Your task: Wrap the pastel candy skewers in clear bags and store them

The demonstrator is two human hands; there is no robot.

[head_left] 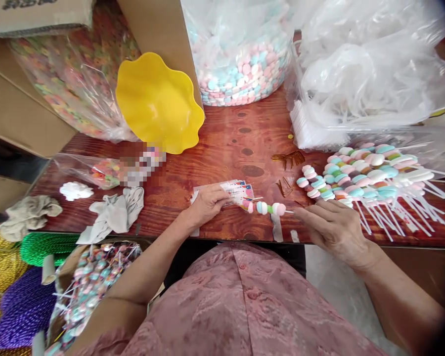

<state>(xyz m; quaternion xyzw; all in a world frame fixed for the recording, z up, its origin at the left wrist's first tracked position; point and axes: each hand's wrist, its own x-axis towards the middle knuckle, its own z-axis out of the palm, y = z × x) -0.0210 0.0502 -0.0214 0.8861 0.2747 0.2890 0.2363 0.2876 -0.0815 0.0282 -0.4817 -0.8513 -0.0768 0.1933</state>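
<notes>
1. Head view: the candy skewer (269, 208) lies level just above the wooden table (226, 143), between both hands.
2. Left hand (206, 203) fingertips pinch together at its candy end, over the printed card (237, 190).
3. Right hand (332, 226) fingers close on the stick end.
4. A pile of finished skewers (367, 173) sits just beyond.

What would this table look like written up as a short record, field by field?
surface: reddish-brown wooden table
left hand: pinches the candy end of a white stick threaded with pastel candy discs, over printed paper labels
right hand: fingertips at the bare end of that stick
finished work: pile of candy-threaded white sticks, to the right
supplies: clear plastic bag of pink, blue and white candies; wavy yellow plastic bowl
below table edge: box of wrapped candy sticks
</notes>
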